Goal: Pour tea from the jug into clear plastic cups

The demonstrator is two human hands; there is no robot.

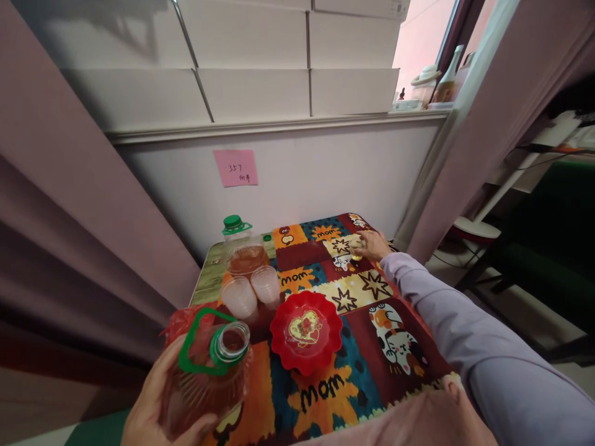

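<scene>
At the lower left, my left hand (pixel 155 396) is wrapped round a large clear plastic jug (pixel 209 390) with a green handle and an uncapped mouth. At the far right of the table, my right hand (pixel 374 245) closes its fingers round a small clear container (pixel 356 249) with a yellowish base, partly hidden by the fingers. Two translucent plastic cups (pixel 239 298) stand side by side beyond the jug. Behind them is a second jug (pixel 248 257) with a green cap and amber-brown liquid. A red scalloped dish (pixel 305 359) with a heart design sits mid-table.
A patterned tablecloth (pixel 320 396) covers most of the wooden table (pixel 209 279). A loose green cap (pixel 266 238) lies near the back edge. Red plastic (pixel 186 319) is at the left edge. A pink note (pixel 236 168) is on the wall behind, with curtains on both sides.
</scene>
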